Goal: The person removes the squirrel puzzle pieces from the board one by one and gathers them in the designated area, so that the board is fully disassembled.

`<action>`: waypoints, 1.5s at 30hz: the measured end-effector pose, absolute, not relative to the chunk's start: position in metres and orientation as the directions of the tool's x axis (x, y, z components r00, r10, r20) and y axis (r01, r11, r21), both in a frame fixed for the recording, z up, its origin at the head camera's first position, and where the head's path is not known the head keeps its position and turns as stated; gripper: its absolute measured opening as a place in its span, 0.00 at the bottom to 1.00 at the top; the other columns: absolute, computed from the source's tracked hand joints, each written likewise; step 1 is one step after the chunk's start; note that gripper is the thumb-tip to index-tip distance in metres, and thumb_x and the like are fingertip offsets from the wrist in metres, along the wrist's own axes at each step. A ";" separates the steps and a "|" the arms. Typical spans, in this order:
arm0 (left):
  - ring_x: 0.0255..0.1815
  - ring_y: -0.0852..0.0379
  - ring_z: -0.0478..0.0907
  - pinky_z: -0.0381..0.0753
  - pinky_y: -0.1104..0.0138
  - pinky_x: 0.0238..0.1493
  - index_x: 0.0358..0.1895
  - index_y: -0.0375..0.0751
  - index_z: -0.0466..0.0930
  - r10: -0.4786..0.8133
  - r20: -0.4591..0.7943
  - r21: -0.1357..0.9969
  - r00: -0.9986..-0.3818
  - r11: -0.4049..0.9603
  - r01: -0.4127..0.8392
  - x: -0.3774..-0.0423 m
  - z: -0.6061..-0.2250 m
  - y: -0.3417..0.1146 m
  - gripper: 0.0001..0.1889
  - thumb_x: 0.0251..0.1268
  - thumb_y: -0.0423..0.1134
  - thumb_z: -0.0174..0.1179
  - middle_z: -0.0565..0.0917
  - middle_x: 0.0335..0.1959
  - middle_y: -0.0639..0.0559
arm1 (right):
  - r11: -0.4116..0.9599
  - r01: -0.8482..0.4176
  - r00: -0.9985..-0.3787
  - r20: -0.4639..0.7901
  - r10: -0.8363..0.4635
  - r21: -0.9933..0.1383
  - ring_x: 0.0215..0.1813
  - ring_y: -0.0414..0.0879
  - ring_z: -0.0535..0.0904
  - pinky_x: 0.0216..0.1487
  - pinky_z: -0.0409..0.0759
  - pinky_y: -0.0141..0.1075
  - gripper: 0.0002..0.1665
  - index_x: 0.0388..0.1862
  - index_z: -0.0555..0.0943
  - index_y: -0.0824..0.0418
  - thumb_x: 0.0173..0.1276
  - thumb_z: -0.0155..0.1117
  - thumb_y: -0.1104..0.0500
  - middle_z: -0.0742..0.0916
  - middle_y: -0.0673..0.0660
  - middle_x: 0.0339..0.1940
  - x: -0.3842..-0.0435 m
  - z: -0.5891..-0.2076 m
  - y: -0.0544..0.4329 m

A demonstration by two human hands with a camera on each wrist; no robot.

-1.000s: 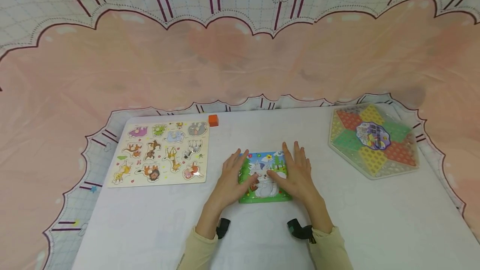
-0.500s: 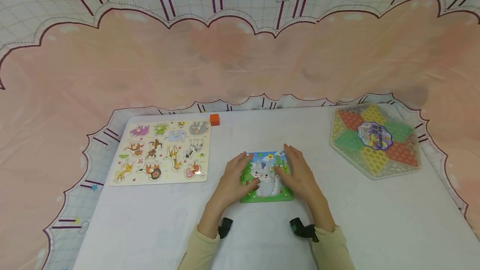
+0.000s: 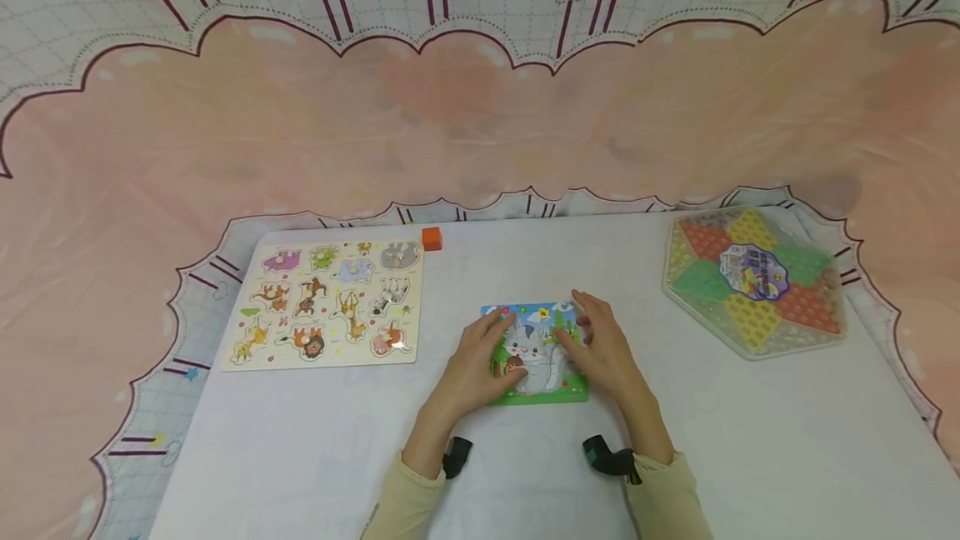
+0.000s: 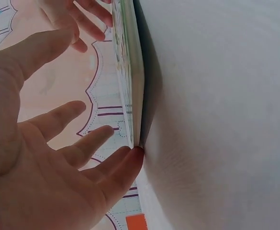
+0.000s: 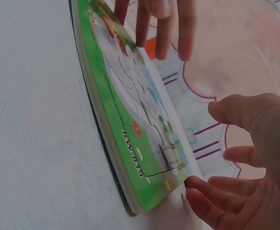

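A small square jigsaw board (image 3: pixel 542 375) with a grey cartoon squirrel and a green border lies flat on the white table. My left hand (image 3: pixel 472 365) is over its left side, thumb and fingers spread apart. In the left wrist view, the little finger of that left hand (image 4: pixel 72 167) meets the far end of the board's edge (image 4: pixel 136 96). On the other side, my right hand (image 3: pixel 607 352) has its fingers loosely bent near the right edge. Its lower fingertips reach the board's corner in the right wrist view, where the printed board (image 5: pixel 125 110) shows cut lines between its pieces.
An animal peg puzzle (image 3: pixel 322 307) lies at the left, with an orange cube (image 3: pixel 431 238) by its top right corner. At the right back rests a clear hexagonal box (image 3: pixel 753 282) with a coloured star board. A patterned cloth (image 3: pixel 480 123) hangs behind the white table (image 3: pixel 300 457).
My left hand has shifted right, from beside the board's left edge to over it. The fingers of my right hand have bent a little more. The board stays in place.
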State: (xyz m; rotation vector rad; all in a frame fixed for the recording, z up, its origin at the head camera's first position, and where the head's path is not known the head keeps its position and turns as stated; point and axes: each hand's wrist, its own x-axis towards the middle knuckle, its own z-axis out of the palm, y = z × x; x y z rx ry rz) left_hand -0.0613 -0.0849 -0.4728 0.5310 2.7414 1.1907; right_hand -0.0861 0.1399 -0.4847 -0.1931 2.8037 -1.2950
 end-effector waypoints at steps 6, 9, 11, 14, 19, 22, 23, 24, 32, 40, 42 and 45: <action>0.72 0.37 0.60 0.67 0.44 0.65 0.71 0.39 0.69 0.336 0.016 0.688 -0.942 0.680 0.254 -0.062 -0.469 -0.089 0.38 0.56 0.43 0.71 0.65 0.72 0.35 | 0.631 -0.080 -0.991 -0.006 -0.133 -0.772 0.54 0.56 0.77 0.45 0.77 0.44 0.41 0.75 0.62 0.63 0.67 0.67 0.55 0.70 0.67 0.69 -0.086 -0.485 0.141; 0.72 0.38 0.60 0.68 0.45 0.64 0.69 0.39 0.71 0.351 -0.002 0.665 -0.936 0.700 0.261 -0.062 -0.468 -0.091 0.37 0.54 0.41 0.73 0.65 0.72 0.37 | 0.627 -0.059 -0.992 -0.026 -0.126 -0.777 0.55 0.56 0.77 0.46 0.76 0.44 0.41 0.75 0.62 0.62 0.68 0.67 0.54 0.70 0.67 0.69 -0.086 -0.486 0.141; 0.72 0.40 0.60 0.69 0.47 0.64 0.68 0.39 0.72 0.383 -0.006 0.638 -0.924 0.712 0.291 -0.063 -0.467 -0.091 0.37 0.52 0.41 0.74 0.65 0.73 0.39 | 0.624 -0.047 -0.992 -0.036 -0.120 -0.780 0.56 0.56 0.77 0.47 0.76 0.44 0.41 0.75 0.62 0.62 0.68 0.66 0.54 0.70 0.66 0.69 -0.085 -0.486 0.141; 0.72 0.41 0.61 0.71 0.50 0.64 0.67 0.40 0.74 0.429 -0.007 0.601 -0.903 0.724 0.339 -0.062 -0.466 -0.091 0.38 0.49 0.41 0.76 0.64 0.74 0.42 | 0.615 -0.044 -0.993 -0.035 -0.116 -0.787 0.56 0.57 0.77 0.48 0.76 0.45 0.40 0.75 0.62 0.62 0.68 0.66 0.54 0.71 0.66 0.69 -0.085 -0.485 0.142; 0.72 0.41 0.62 0.74 0.51 0.61 0.67 0.42 0.75 0.468 -0.024 0.522 -0.883 0.760 0.388 -0.061 -0.463 -0.088 0.36 0.51 0.42 0.75 0.66 0.73 0.42 | 0.589 -0.056 -0.992 -0.021 -0.122 -0.806 0.56 0.57 0.77 0.48 0.76 0.46 0.40 0.74 0.63 0.63 0.68 0.67 0.55 0.71 0.67 0.68 -0.087 -0.486 0.143; 0.72 0.40 0.61 0.75 0.51 0.60 0.67 0.43 0.75 0.481 -0.041 0.477 -0.876 0.780 0.406 -0.059 -0.460 -0.084 0.34 0.53 0.41 0.73 0.66 0.73 0.42 | 0.582 -0.055 -0.992 -0.020 -0.122 -0.812 0.56 0.57 0.77 0.48 0.76 0.46 0.39 0.74 0.64 0.63 0.67 0.67 0.55 0.72 0.67 0.67 -0.087 -0.486 0.143; 0.72 0.40 0.61 0.75 0.51 0.60 0.66 0.44 0.75 0.483 -0.045 0.464 -0.875 0.785 0.409 -0.057 -0.459 -0.082 0.33 0.54 0.40 0.72 0.66 0.73 0.41 | 0.583 -0.050 -0.993 -0.025 -0.119 -0.811 0.55 0.57 0.77 0.48 0.76 0.46 0.39 0.74 0.64 0.63 0.67 0.67 0.55 0.72 0.67 0.67 -0.087 -0.486 0.143; 0.73 0.39 0.60 0.74 0.51 0.61 0.66 0.44 0.75 0.482 -0.054 0.451 -0.874 0.793 0.409 -0.056 -0.458 -0.080 0.32 0.55 0.40 0.71 0.66 0.73 0.41 | 0.585 -0.045 -0.993 -0.029 -0.117 -0.810 0.55 0.57 0.77 0.48 0.76 0.46 0.39 0.74 0.64 0.63 0.67 0.67 0.55 0.72 0.67 0.67 -0.087 -0.486 0.143; 0.73 0.36 0.60 0.77 0.46 0.56 0.66 0.43 0.76 0.472 -0.077 0.380 -0.878 0.828 0.412 -0.044 -0.456 -0.070 0.29 0.60 0.41 0.68 0.67 0.72 0.41 | 0.585 -0.020 -0.994 -0.047 -0.099 -0.811 0.53 0.56 0.77 0.47 0.76 0.44 0.38 0.73 0.66 0.63 0.67 0.67 0.57 0.74 0.66 0.65 -0.086 -0.487 0.142; 0.73 0.36 0.59 0.77 0.47 0.55 0.68 0.44 0.73 0.466 -0.070 0.327 -0.882 0.846 0.421 -0.042 -0.458 -0.066 0.30 0.61 0.42 0.67 0.66 0.73 0.40 | 0.576 -0.011 -0.994 -0.052 -0.093 -0.817 0.50 0.55 0.77 0.46 0.75 0.41 0.36 0.72 0.67 0.62 0.67 0.67 0.58 0.76 0.65 0.62 -0.086 -0.489 0.145; 0.73 0.36 0.59 0.77 0.47 0.55 0.68 0.44 0.73 0.471 -0.061 0.321 -0.880 0.844 0.429 -0.041 -0.458 -0.064 0.30 0.61 0.42 0.66 0.66 0.73 0.39 | 0.571 -0.011 -0.994 -0.051 -0.092 -0.821 0.49 0.54 0.77 0.46 0.75 0.41 0.36 0.72 0.68 0.62 0.67 0.67 0.58 0.76 0.65 0.62 -0.086 -0.489 0.145; 0.73 0.36 0.60 0.77 0.48 0.54 0.68 0.44 0.74 0.477 -0.041 0.300 -0.878 0.844 0.444 -0.039 -0.458 -0.063 0.29 0.61 0.41 0.66 0.67 0.72 0.39 | 0.564 -0.012 -0.995 -0.049 -0.092 -0.826 0.49 0.54 0.77 0.46 0.75 0.42 0.36 0.72 0.68 0.63 0.67 0.67 0.57 0.76 0.65 0.62 -0.087 -0.490 0.146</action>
